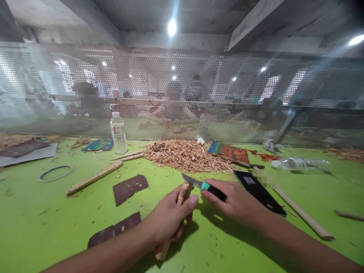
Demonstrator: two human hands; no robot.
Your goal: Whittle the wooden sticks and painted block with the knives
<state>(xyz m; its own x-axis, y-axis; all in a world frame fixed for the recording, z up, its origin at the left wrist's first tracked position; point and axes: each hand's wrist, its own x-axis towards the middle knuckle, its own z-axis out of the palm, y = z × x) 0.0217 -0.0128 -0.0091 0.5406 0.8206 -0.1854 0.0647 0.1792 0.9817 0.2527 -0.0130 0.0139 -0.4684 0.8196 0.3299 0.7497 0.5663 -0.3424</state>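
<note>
My left hand [173, 212] is wrapped round a piece of wood [184, 192], whose upper end sticks out past the thumb while its lower end shows below the palm. In my right hand [236, 199] is a utility knife [213, 190] with a black and teal handle, its dark blade pointing left. The blade lies over the top end of the wood; whether it touches cannot be made out. Just beyond both hands spreads a heap of wood shavings [184, 155].
Two brown sandpaper pieces [131, 188] lie at left, near a wooden strip [95, 177] and an upright water bottle [118, 134]. At right are a black notebook [258, 193], a wooden rod [304, 214] and a bottle on its side [301, 164]. A perforated screen [170, 102] borders the green table.
</note>
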